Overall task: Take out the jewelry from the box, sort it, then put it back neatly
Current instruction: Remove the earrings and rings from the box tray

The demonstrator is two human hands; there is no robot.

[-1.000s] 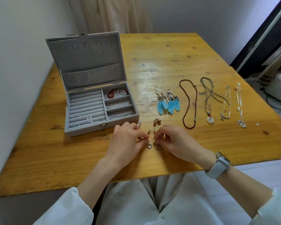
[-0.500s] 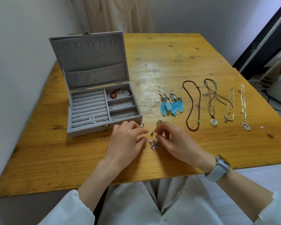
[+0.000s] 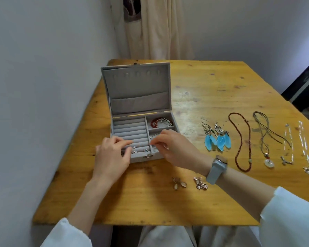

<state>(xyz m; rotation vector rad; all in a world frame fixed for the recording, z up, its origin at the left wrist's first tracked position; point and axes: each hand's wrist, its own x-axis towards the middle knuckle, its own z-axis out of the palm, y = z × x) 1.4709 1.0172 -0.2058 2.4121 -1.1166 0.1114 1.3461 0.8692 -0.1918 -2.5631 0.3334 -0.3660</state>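
Grey velvet lines the open jewelry box (image 3: 141,111), which stands on the yellow wooden table (image 3: 203,90) with its lid upright. Both hands are over its front part. The left hand (image 3: 111,155) has its fingers curled above the ring-roll rows, thumb and forefinger close together near some small silver earrings (image 3: 139,150) that sit in the nearest rolls; whether it actually pinches anything I cannot tell. The right hand (image 3: 175,148), with a pale blue wristwatch (image 3: 217,168) on its wrist, reaches in from the right with fingertips drawn together at the divider between the rolls and the side compartments; what it has hold of, if anything, is too small to make out. A red bead bracelet (image 3: 154,123) lies in the rear right compartment.

On the table to the right of the box lie a pair of blue feather earrings (image 3: 217,139), a long dark red bead necklace (image 3: 243,141), a cord necklace with a white round pendant (image 3: 268,162) and two thin silver chains (image 3: 303,148), side by side. Nearer the table edge lie two small gold-coloured pieces (image 3: 189,183).
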